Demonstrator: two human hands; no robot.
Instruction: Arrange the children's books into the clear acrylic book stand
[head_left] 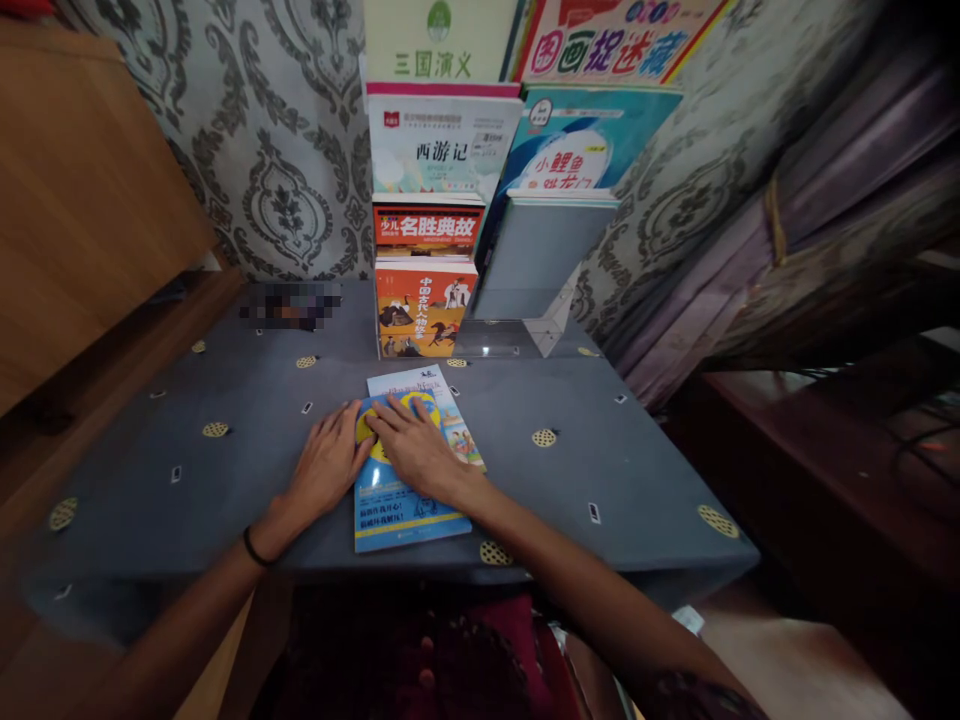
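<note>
A blue book [409,515] with a yellow patch lies on the cloth-covered table near its front edge. Beneath it, a pale book [469,440] with coloured pictures sticks out at the top and right side. My right hand [412,445] rests flat on the upper part of the blue cover, fingers stretched out and pointing up and left. At the blue book's left edge lies my left hand [326,460], its fingers extended and its thumb reaching to the cover. Both palms face down, and neither hand visibly grips anything.
Behind the books stands a clear display rack [551,335] holding several upright books, including an orange one [424,310] and a teal one [592,135]. A blurred-out item [292,305] lies at the table's back left. A wooden cabinet [97,190] borders the left, a curtain [705,260] the right.
</note>
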